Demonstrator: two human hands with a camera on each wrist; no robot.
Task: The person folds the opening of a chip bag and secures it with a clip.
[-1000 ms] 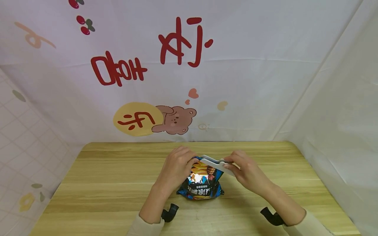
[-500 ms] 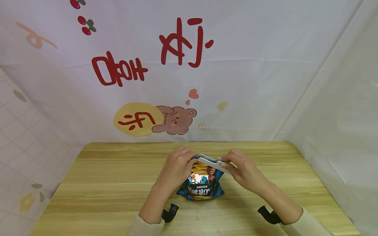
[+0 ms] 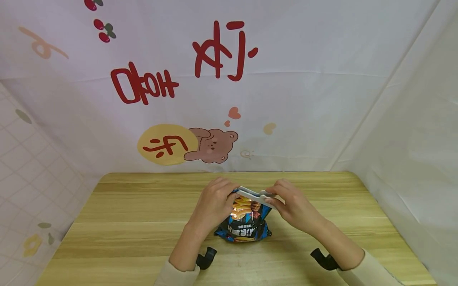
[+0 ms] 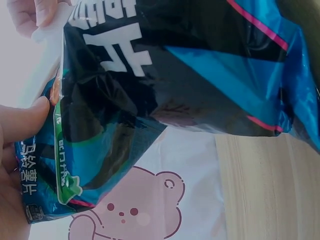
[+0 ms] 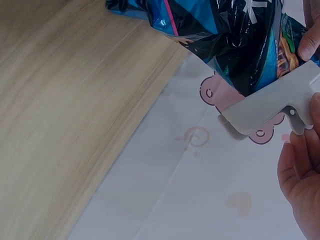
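Observation:
A blue and black potato chip bag (image 3: 247,227) stands on the table, its top fold towards the back. My left hand (image 3: 212,200) pinches the folded top edge at its left end; in the left wrist view the thumb (image 4: 31,117) presses on the bag. From the right, my right hand (image 3: 296,203) grips a white bag sealing clip (image 3: 255,195) by its wider end. The clip's two long arms lie along the bag's top, one on each side, reaching the left fingers. In the right wrist view the clip (image 5: 272,102) sits across the bag's edge, its small lever by the fingertips.
The wood-grain table (image 3: 143,222) spreads around the bag. A white printed cloth (image 3: 304,99) with a bear and red characters rises behind its back edge. Black curved wrist mounts (image 3: 206,258) sit at both wrists.
My right hand and the clip have moved left, so the clip's arms reach farther along the bag's top. The left hand and the bag have hardly moved.

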